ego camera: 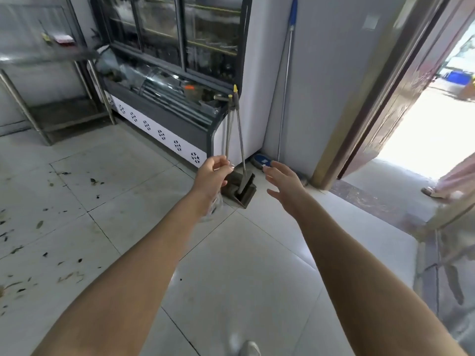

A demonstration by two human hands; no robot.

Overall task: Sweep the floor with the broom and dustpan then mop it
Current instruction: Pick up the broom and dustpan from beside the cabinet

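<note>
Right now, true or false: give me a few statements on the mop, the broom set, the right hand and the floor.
1. The mop leans against the wall. True.
2. The right hand grips the mop pole. False: its fingers are spread and it holds nothing.
3. The floor has debris at left. True.
4. The broom and dustpan lie flat. False: they stand upright beside the display fridge.
</note>
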